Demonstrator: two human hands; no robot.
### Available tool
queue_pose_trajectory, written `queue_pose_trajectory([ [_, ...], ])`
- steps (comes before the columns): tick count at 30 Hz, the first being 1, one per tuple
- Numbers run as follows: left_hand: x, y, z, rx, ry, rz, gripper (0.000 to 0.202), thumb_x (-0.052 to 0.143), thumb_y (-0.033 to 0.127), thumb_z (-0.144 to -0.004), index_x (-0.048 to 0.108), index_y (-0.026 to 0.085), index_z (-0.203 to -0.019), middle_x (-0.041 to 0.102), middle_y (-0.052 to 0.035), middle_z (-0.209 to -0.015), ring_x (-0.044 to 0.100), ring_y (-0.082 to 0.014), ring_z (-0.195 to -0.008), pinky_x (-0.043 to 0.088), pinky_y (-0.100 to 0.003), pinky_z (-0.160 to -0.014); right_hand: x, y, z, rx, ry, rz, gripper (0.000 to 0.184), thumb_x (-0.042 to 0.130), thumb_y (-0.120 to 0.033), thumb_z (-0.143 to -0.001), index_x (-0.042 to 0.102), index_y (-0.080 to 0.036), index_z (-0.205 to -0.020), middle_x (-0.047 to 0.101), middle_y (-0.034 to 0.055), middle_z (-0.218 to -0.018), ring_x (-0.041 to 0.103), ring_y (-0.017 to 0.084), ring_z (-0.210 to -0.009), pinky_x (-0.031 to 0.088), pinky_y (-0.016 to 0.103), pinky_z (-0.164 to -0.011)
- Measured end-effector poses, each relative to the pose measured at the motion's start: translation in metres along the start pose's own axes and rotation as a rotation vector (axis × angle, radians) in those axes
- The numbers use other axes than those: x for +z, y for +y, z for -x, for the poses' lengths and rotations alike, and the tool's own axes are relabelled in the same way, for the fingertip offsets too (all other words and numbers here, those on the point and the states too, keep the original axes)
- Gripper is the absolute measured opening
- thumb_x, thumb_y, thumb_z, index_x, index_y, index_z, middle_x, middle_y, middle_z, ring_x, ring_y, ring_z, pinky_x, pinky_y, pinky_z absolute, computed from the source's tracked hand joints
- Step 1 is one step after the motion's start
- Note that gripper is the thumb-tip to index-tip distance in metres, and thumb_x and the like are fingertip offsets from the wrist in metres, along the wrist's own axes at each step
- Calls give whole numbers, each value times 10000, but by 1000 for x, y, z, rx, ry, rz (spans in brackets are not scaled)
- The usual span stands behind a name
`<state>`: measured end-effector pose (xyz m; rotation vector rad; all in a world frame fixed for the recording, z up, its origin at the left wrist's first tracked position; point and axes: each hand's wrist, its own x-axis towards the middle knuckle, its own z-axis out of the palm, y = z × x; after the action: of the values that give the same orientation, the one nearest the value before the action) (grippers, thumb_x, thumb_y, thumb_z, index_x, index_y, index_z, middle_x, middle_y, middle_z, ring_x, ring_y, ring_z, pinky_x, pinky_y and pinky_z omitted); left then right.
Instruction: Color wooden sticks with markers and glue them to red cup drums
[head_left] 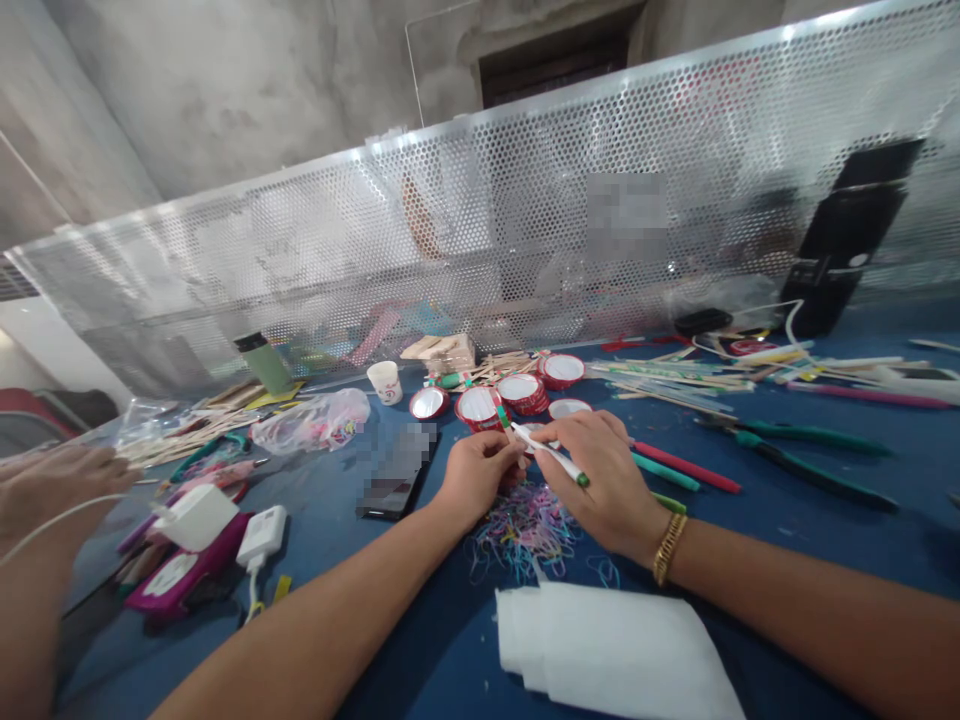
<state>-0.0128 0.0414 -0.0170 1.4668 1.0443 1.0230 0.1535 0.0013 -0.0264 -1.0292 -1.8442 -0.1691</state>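
My left hand [484,470] is closed around a thin stick [501,405] that stands up with green and red bands near its upper end. In my right hand [600,475] is a white marker [551,452] with a green end, its tip at or very near the stick; exact contact is hard to tell. Below both hands lies a tangled heap of colourful rubber bands [536,530]. Just beyond my fingers stand red-rimmed round tins [480,405] with pale tops. A dark phone [397,475] rests left of my left hand.
Another person's hand [56,490] with a white cable is at the left. White chargers [196,517], a paper cup [385,383] and a green bottle [264,363] are on the left side. Green-handled pliers [817,465] and loose sticks [675,375] lie right. A perforated metal screen [540,220] stands behind.
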Motion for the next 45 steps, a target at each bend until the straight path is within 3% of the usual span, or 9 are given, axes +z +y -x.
queue_pose_trajectory([
  [9,-1,-3,-3,-3,21,-1,308,734,439,-697,647,151,-636,621,-10,-567,504,-98,-480,362,-218,-483,-1,-1,0,6,-36,-10,185,475,-321,-959,636,-232,-988,673,47,-947,562,226,-953,342,420,-893],
  [39,-1,-4,-3,-13,13,31,360,760,469,-681,627,140,-617,621,-17,-557,494,-84,-455,350,-201,-455,0,-1,0,10,-15,-1,157,493,-301,-951,632,-233,-979,671,36,-944,560,219,-951,333,414,-891],
  [45,-1,-4,-3,-10,33,-2,341,756,462,-689,647,141,-648,639,-22,-575,532,-97,-490,398,-203,-490,-1,-2,0,-12,-19,-5,183,474,-311,-962,636,-227,-981,673,46,-931,563,217,-933,341,415,-889],
])
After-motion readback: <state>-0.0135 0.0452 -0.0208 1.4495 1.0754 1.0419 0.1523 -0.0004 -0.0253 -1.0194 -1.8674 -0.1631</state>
